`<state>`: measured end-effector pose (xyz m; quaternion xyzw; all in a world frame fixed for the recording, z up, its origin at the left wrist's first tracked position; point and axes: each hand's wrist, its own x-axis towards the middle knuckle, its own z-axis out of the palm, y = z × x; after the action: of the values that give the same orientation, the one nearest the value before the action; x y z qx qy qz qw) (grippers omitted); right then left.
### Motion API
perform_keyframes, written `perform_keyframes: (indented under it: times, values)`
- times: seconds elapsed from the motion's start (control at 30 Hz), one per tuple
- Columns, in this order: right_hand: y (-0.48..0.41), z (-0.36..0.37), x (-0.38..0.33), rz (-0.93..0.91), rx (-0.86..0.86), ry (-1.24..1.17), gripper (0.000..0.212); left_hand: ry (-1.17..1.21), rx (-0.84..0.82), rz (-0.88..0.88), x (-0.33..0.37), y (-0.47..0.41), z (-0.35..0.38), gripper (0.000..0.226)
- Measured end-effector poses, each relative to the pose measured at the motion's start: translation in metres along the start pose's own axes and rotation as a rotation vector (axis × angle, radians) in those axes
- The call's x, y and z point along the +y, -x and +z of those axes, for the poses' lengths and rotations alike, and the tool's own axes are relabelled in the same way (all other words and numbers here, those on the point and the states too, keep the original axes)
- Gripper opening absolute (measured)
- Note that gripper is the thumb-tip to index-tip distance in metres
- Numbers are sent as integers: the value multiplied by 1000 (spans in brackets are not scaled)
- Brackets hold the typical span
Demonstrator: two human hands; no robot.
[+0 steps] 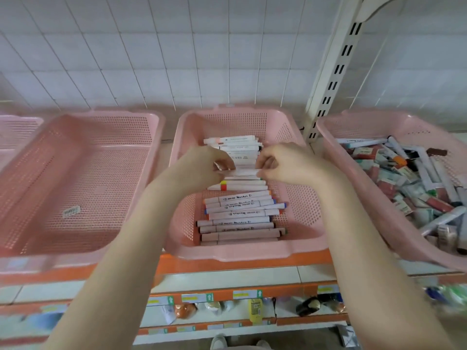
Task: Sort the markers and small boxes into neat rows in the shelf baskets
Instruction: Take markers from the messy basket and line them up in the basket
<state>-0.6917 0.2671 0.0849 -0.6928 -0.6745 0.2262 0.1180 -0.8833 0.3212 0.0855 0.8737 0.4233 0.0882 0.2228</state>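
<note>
White-tiled wall behind. Left hand [202, 165] and right hand [290, 165]: fingers [265, 162] pinch both ends of one white marker [246, 172] over the row in the middle pink mesh basket [298, 198]. Placement step, likely; next, seat it flush and parallel.

I get bright, flat, even light and cannot place its source. The white tiled wall [151, 46] at 12 o'clock is nearly washed out, and the white marker [246, 171] at centre is bleached, its print unreadable. Shadows under the middle basket [235, 256] rim are faint and soft. Print on the marker row [237, 215] below centre reads sharp. Wide-angle bending curves the tile lines and the shelf upright [336, 72] at 1 o'clock. Blur smears the right basket [427, 258] at 4 o'clock and the lower shelf [227, 294] at 6.
</note>
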Motion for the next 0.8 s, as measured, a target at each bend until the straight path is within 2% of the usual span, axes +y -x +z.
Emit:
perform_keyframes:
  times: [0.13,0.33,0.5,0.6,0.8]
  values:
    - [-5,8,6,46,-36,61,6,1,-38,-56,-1,5,11,22]
    - [-3,7,9,60,-19,-20,27,76,17,-131,-10,4,12,26]
    - [-1,6,13,38,18,-102,17,172,80,-149,-12,4,13,23]
    - [0,6,12,39,-33,-75,16,127,41,-142,-12,5,13,19]
    - [1,13,8,53,-123,60,18,10,-140,-102,-12,6,17,22]
